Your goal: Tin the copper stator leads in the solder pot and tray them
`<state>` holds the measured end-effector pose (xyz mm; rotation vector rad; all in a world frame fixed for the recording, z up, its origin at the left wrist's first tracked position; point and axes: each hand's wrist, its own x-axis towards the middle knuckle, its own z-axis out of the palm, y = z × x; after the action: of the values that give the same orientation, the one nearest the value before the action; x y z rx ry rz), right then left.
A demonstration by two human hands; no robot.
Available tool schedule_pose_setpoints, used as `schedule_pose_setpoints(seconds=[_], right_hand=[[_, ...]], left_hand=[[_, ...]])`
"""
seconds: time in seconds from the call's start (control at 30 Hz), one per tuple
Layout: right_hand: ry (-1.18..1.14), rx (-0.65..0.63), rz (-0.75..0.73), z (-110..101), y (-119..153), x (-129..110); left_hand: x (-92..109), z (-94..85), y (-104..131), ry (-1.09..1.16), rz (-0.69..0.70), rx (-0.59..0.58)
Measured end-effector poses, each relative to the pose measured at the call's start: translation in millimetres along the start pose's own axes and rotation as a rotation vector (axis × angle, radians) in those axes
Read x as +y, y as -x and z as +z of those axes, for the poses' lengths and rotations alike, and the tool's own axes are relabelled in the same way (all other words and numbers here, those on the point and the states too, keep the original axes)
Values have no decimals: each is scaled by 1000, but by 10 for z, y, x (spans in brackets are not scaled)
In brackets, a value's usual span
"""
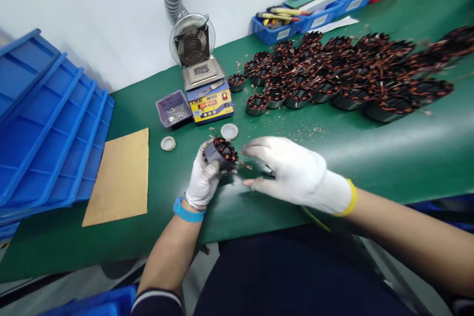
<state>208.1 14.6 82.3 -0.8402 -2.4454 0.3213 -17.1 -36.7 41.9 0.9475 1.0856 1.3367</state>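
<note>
My left hand (204, 175), in a white glove, is closed round a motor stator (219, 154), a grey ring with copper windings and loose wire ends. It holds the stator tilted above the green table. Just to the right, my right hand (285, 168) is gloved too, with bare fingertips showing and thumb and fingers apart. A small dark object (268, 172) shows between its thumb and fingers; whether the hand touches it I cannot tell. A wire end of the stator points toward this hand.
Many wound stators (298, 96) crowd the right side. A solder pot (209, 103) stands behind my left hand, beside a purple tray (174, 109) and two small white lids (229, 132). Cardboard (120, 177) and stacked blue crates (48, 133) lie left; blue bins (276, 33) stand at back.
</note>
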Motion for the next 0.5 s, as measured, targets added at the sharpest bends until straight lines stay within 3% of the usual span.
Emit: schedule_pose_setpoints(seconds=[0.1, 0.2, 0.27, 0.4, 0.5], right_hand=[[140, 24, -94, 67, 128, 2], [83, 19, -59, 124, 153, -12], [-151, 10, 82, 161, 153, -58], [-915, -82, 479, 273, 172, -228], [-1297, -140, 609, 336, 210, -306]], left_hand=[[-31, 4, 25, -61, 48, -11], [-53, 12, 45, -39, 100, -22], [-62, 23, 61, 9, 143, -28], [-78, 54, 95, 39, 255, -5], [-89, 80, 113, 48, 250, -9]])
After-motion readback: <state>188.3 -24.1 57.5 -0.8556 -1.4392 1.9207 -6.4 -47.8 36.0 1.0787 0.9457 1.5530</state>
